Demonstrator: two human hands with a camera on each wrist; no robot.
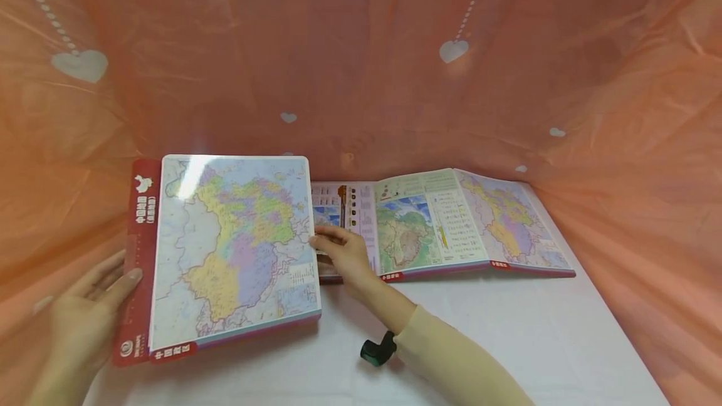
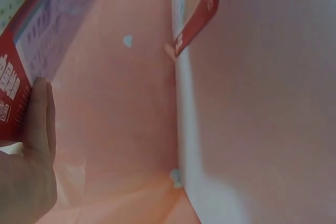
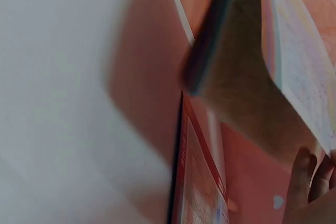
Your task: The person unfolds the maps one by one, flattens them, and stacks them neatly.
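Lying between both hands, the map board (image 1: 234, 246) sits tilted on the white table (image 1: 507, 331), long axis running away from the person. Right hand (image 1: 344, 254) pinches its right edge; left hand (image 1: 93, 306), fingers straight, touches the red flap (image 1: 138, 255). Open atlas (image 1: 445, 224) lies just right.

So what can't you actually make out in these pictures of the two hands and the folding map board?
- Right hand: head view shows its back only; fingertips hidden under the glossy colourful map panel.
- Left hand: by the red cardboard cover strip; its wrist is cut off by the frame's edge.
- Print on the open map pages: too small to read.
- Right wrist view: blurred, map edge unclear.
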